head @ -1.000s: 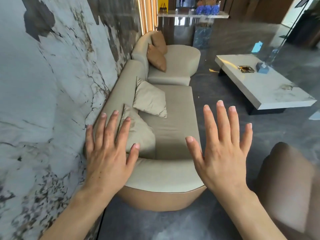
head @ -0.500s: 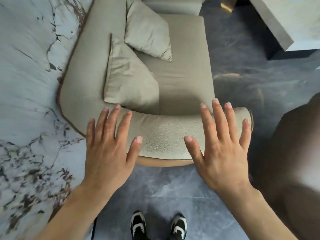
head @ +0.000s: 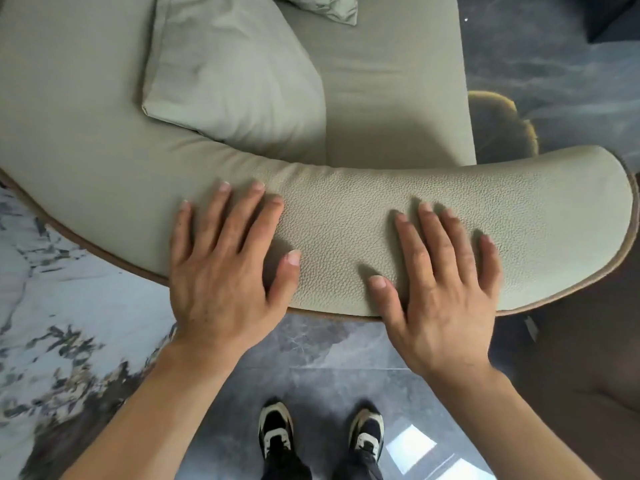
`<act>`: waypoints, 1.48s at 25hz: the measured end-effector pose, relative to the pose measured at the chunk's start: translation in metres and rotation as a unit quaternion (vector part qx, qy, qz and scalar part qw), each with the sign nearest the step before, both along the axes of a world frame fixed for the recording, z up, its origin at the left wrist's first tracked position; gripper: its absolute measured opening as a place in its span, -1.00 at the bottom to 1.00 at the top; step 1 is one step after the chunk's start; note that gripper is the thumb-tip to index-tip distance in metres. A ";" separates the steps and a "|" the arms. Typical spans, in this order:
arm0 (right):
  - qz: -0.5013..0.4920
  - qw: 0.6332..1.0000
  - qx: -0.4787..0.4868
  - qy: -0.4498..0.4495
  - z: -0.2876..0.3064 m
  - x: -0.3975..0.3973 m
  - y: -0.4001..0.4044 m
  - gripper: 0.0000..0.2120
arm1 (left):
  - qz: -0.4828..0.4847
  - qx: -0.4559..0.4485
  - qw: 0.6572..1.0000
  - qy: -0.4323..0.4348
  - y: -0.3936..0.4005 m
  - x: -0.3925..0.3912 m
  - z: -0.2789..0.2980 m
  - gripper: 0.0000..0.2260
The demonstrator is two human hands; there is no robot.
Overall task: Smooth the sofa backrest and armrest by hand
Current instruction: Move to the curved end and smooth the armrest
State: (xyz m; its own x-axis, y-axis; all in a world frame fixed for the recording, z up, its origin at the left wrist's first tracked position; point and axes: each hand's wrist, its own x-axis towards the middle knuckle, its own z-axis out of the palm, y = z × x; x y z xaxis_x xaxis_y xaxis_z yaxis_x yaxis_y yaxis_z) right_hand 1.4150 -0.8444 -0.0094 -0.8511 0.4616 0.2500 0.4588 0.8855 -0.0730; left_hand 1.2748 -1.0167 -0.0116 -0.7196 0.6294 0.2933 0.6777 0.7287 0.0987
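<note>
At the far left of the frame a marbled wall surface point(head: 41, 306) is seen, white with dark veins, running down to the lower left corner. Just beside it the brown-piped outer edge of the sofa's curved armrest point(head: 346, 237) begins; this single padded band of pale, pebble-grained upholstery sweeps across the middle of the frame and ends in a rounded tip at the right edge.

Two hands are laid on the armrest. The left hand point(head: 221, 271) is placed left of centre, palm down, its five fingers spread wide and flat on the upholstery, nothing being held. Above it, in the upper left, one large pale cushion point(head: 235, 74) is propped in the corner of the seat point(head: 391, 98), and the corner of a second cushion point(head: 325, 8) is cut off by the top edge (two cushions in all).

The right hand point(head: 440, 289) is set right of centre, likewise flat and open, fingers spread, with its heel hanging over the armrest's near edge; nothing is gripped.

Between the two forearms, at the bottom centre, two black-and-cream shoes point(head: 320, 434) are seen on the dark grey tiled floor point(head: 329, 348). At the right edge a brown rounded form is only partly shown and cannot be identified.
</note>
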 end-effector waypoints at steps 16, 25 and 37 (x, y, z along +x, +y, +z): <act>0.020 0.993 0.061 0.096 -0.018 -0.045 0.042 -0.40 | -0.023 0.072 0.993 0.086 0.037 -0.041 -0.012 -0.57; 0.011 0.994 0.052 0.097 -0.019 -0.101 0.084 -0.42 | -0.015 0.077 0.992 0.100 0.079 -0.098 -0.013 -0.55; 0.015 0.991 0.060 0.121 -0.019 -0.135 0.105 -0.41 | -0.020 0.090 0.990 0.104 0.100 -0.131 -0.015 -0.54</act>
